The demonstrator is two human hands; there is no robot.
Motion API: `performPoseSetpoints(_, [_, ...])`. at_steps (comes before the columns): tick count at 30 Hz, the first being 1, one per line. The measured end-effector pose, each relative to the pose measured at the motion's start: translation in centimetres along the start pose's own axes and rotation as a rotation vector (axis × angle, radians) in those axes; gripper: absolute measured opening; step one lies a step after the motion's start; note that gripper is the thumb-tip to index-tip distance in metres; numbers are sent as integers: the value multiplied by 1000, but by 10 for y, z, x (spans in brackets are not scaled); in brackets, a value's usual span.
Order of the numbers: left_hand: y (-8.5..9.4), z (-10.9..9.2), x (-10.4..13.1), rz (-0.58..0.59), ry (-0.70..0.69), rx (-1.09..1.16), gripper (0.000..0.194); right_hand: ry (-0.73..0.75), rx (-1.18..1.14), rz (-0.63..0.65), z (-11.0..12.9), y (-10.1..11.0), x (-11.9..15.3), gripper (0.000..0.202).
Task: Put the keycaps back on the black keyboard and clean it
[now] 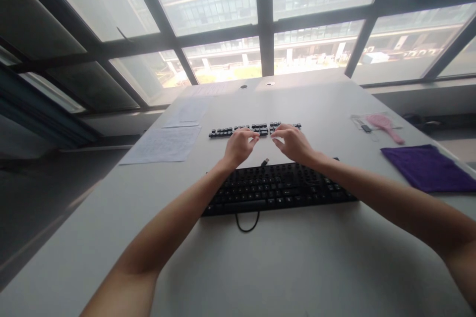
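Note:
My left hand (pixel 241 147) is at the front edge of a row of loose black keycaps (pixel 222 132), its thumb and fingertips drawn together in a pinch. Whatever may be between those fingertips is too small to make out. Close by on the right, my right hand (pixel 293 142) hovers at the same row, fingers curled and a gap showing between thumb and forefinger. It partly covers the keycaps behind it. Below both hands lies a black keyboard (pixel 267 193), its right part crossed by my right forearm. Its USB plug (pixel 265 162) rests at the keyboard's back edge.
A cable loop (pixel 247 230) sticks out at the keyboard's front. Paper sheets (pixel 163 144) lie on the left of the white table (pixel 238 267). On the right are a pink hairbrush-shaped thing (pixel 383 124), a small clear bag (pixel 360 121) and a purple cloth (pixel 427 168). Windows stand behind.

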State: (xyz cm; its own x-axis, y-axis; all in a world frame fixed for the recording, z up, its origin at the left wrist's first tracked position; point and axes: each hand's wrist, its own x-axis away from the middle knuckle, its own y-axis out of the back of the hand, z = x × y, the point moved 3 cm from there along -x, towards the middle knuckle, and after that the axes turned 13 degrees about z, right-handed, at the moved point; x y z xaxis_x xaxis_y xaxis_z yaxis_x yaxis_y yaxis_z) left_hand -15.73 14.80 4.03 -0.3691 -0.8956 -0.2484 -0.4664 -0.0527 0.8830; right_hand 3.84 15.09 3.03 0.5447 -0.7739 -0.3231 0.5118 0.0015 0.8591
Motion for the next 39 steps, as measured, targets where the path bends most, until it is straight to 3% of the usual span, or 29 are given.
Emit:
performPoseSetpoints(3, [-10, 21, -34, 64, 104, -125, 17, -42, 165, 95, -17, -15, -37, 21])
performPoseSetpoints(7, [-26, 30, -52, 135, 134, -226, 20, -16, 322, 192, -25, -32, -60, 24])
performPoseSetpoints(16, [-36, 32, -52, 161, 125, -174, 17, 87, 367, 240, -29, -41, -66, 26])
performPoseSetpoints(23, [-28, 29, -48, 152, 176, -132, 12, 95, 349, 238, -20, -35, -65, 24])
performPoseSetpoints(27, [-13, 19, -26, 106, 159, 70, 9, 14, 129, 74, -14, -12, -40, 13])
performPoseSetpoints(31, [-3, -17, 14, 167, 96, 338, 7, -56, -242, -35, -12, 10, 14, 11])
performPoseSetpoints(35, [-12, -58, 46, 319, 76, 478, 9, -153, -429, -6, -10, 15, 69, 14])
performPoseSetpoints(39, [-29, -73, 56, 381, 69, 526, 9, -185, -499, 48, -1, 11, 103, 16])
